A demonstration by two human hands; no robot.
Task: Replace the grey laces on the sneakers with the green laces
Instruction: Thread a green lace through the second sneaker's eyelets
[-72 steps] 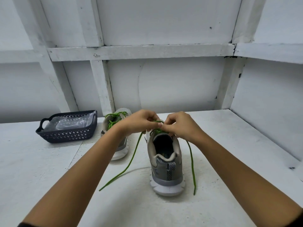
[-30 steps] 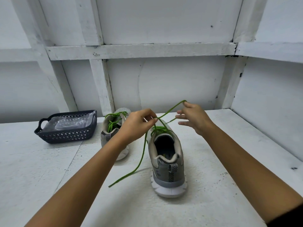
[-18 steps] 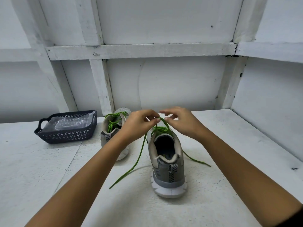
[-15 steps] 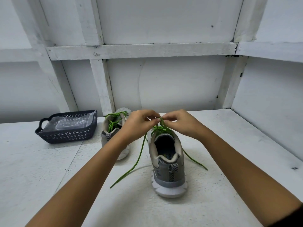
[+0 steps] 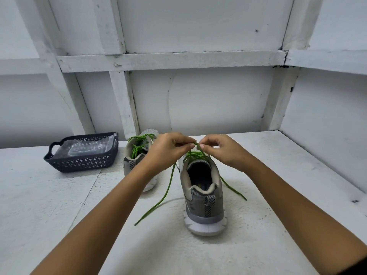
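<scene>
Nearest to us, two bare forearms reach in over the near edge of the white tabletop (image 5: 49, 205) and converge toward its middle. Between them we see the near sneaker (image 5: 204, 203), upright on its sole roughly midway between the near and far edges, heel toward us and toe toward the far edge. It is grey with a white sole and a beige collar. A green lace (image 5: 167, 192) crosses over its tongue. One free end runs down on the shoe's left side, its tip lying on the tabletop toward the near edge. The other end drops along the shoe's right side and lies with its tip pointing toward the right edge. Just above the tongue, the left hand (image 5: 168, 149) has curled fingers and pinches the green lace between thumb and forefinger. The right hand (image 5: 220, 149) pinches it the same way from the other side. We cannot tell whether the two sets of fingertips touch. Beyond the left wrist, and partly hidden by it, stands the second sneaker (image 5: 137, 161), heel toward us, with a second green lace (image 5: 139, 144) through it. Further left, close to the far edge and apart from that shoe, sits a dark basket (image 5: 79, 163) holding a clear plastic bag (image 5: 85, 148). Behind everything rises a white framed wall (image 5: 170, 58).
</scene>
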